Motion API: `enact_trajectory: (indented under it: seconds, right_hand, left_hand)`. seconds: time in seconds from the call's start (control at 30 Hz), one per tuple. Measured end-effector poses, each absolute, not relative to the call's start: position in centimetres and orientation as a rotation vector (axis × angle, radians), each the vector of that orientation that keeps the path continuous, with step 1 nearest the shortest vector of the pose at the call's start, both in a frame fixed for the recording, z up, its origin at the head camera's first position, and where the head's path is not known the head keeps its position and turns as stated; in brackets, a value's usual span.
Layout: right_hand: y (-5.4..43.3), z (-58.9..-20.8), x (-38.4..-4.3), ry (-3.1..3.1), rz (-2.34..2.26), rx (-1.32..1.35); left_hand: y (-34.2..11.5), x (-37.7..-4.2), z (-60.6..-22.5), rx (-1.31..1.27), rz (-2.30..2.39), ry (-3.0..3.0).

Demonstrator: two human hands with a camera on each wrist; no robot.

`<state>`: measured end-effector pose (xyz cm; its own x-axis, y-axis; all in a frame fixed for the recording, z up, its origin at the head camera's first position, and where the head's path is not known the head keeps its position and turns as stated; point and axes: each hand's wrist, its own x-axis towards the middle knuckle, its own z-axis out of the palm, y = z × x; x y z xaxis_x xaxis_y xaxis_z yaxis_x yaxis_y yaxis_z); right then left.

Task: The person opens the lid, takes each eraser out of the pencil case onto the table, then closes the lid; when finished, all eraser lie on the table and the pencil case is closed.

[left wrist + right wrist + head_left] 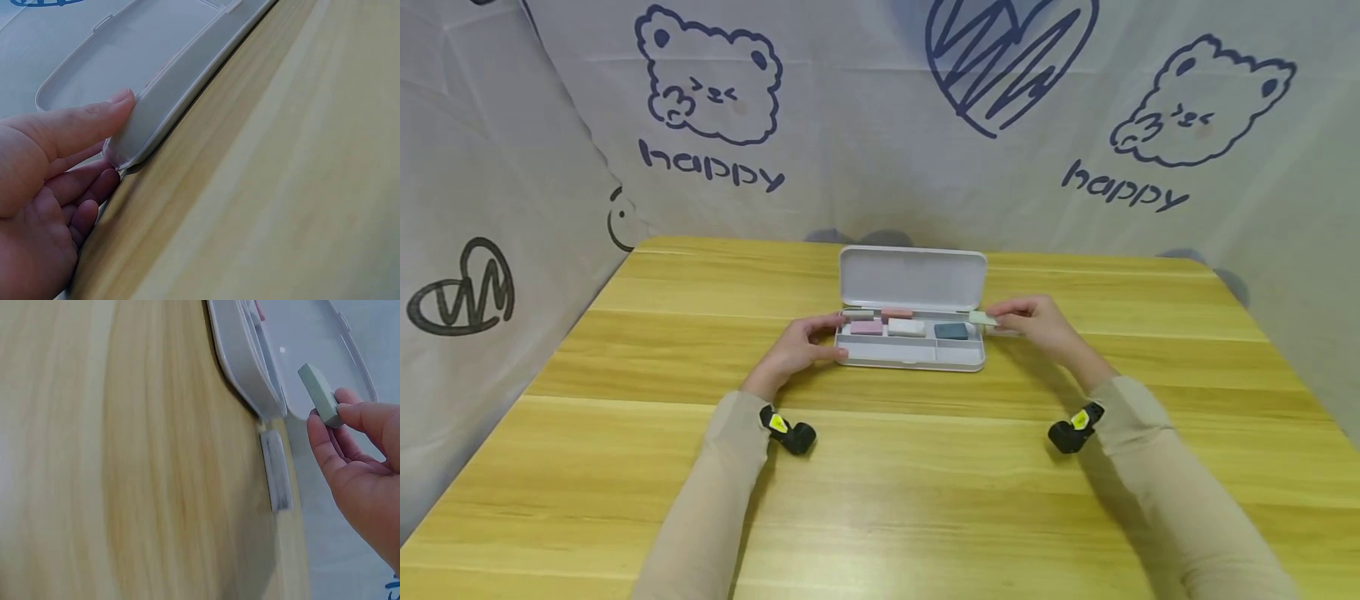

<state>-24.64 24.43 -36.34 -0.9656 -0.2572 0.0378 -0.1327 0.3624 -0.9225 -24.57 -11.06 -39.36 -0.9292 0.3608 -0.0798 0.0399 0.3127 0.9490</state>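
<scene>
A white pencil case [887, 352] lies on the table with its lid [912, 279] raised at the back. My left hand [793, 346] grips the case's left end, thumb on the front rim and fingers around the corner. Between thumb and fingers my right hand [1039, 323] pinches a pale green eraser [320, 394], held above the case's right end. Inside the back compartment are a purple eraser [867, 328], a white eraser [906, 327], a dark teal eraser [951, 332], a pink one [897, 314] and a greyish one [858, 315].
On the table just right of the case lies a whitish block [277, 472], partly behind my right hand in the head view. The wood-patterned table [917, 483] stretches toward me. A white cloth [850, 125] with drawings hangs behind the table.
</scene>
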Motion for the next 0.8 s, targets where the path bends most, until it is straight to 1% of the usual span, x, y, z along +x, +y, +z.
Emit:
enact_trajectory:
  seconds: [0.23,0.37,0.47,0.57,0.7,0.8]
  right_hand:
    - [26.4,-36.4,-24.1,2.499,-1.699,-0.288]
    - [27.3,-36.1,-23.9,2.545,-1.658,-0.236]
    - [27.8,-36.0,-23.8,2.578,-1.615,-0.209]
    - [28.4,-35.9,-23.7,2.578,-1.611,-0.207]
    - [29.2,-36.0,-23.7,2.481,-1.731,-0.185]
    - [29.8,-36.1,-23.7,2.401,-1.825,-0.157]
  left_hand:
    - [-10.6,-23.0,-37.0,0.369,1.64,2.307]
    - [-10.5,-22.8,-36.6,0.362,1.631,2.313]
    - [-10.6,-22.9,-36.9,0.365,1.632,2.316]
    - [-10.8,-23.6,-37.8,0.368,1.653,2.3]
    - [-11.1,-24.4,-39.2,0.37,1.662,2.298]
    - [-11.1,-24.5,-39.5,0.375,1.647,2.319]
